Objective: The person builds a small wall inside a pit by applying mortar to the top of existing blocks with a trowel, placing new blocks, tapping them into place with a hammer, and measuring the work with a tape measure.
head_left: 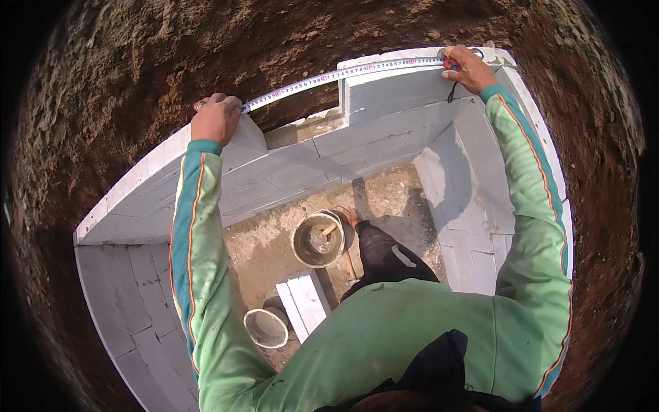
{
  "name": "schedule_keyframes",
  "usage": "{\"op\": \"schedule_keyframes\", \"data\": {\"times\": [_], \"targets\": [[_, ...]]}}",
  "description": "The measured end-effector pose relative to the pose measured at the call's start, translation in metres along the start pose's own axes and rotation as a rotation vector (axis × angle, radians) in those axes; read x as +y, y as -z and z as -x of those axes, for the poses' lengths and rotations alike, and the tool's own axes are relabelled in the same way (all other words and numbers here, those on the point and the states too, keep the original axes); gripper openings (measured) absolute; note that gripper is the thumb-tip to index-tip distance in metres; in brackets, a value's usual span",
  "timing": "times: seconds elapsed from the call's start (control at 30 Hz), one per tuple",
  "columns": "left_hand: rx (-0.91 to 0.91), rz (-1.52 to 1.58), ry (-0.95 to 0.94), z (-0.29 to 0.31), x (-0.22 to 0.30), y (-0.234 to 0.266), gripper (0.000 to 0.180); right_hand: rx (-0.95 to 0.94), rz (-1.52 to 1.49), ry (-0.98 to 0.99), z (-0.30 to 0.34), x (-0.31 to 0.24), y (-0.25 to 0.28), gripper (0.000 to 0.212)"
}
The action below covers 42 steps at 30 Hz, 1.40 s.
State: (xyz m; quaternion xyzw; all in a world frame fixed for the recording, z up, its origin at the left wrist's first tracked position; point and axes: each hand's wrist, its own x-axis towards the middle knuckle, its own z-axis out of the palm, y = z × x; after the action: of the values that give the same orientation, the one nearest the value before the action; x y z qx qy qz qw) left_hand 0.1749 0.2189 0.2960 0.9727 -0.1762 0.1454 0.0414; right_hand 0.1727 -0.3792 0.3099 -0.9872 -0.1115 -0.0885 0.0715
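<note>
Rough reddish-brown earth [171,41] surrounds a pit lined with pale grey block walls [274,168], with twelve o'clock at the top of the view. Across the far wall, from ten o'clock to between one and two, runs a long white measuring tape with black and red markings [305,85], bridging a rectangular notch [305,129] just left of twelve. Both hands are well apart, each closed on the tape: the left hand [218,118] at ten o'clock, over the wall top by the notch, and the right hand [470,71] between one and two, beside a small red part [451,64] from which a black strap [451,93] hangs. Just below centre, on the dusty brown floor [257,240], stands a round grey bucket [318,240] with a pale-handled tool [329,229] inside. Beside it is a bare foot [353,217]. Stacked white rectangular blocks [302,300] lie between six and seven o'clock, near a small whitish round pail [265,327] at seven.
</note>
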Motion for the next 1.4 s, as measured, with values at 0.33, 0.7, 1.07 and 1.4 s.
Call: {"op": "schedule_keyframes", "data": {"times": [0.33, 0.7, 1.07, 1.4], "targets": [[-0.021, 0.023, -0.055, -0.001, 0.002, 0.007, 0.018, 0.117, 0.007, 0.020, 0.004, 0.005, -0.016, 0.050], [-0.060, 0.077, -0.070, 0.005, 0.000, 0.007, 0.018, 0.107, 0.018, -0.009, 0.004, 0.004, -0.017, 0.047], [-0.054, 0.175, -0.071, 0.008, -0.003, 0.006, 0.021, 0.135, -0.030, -0.031, 0.009, -0.003, -0.015, 0.046], [-0.048, 0.204, -0.090, 0.006, -0.004, 0.005, 0.023, 0.111, 0.030, -0.040, 0.007, 0.001, -0.016, 0.048]]}}
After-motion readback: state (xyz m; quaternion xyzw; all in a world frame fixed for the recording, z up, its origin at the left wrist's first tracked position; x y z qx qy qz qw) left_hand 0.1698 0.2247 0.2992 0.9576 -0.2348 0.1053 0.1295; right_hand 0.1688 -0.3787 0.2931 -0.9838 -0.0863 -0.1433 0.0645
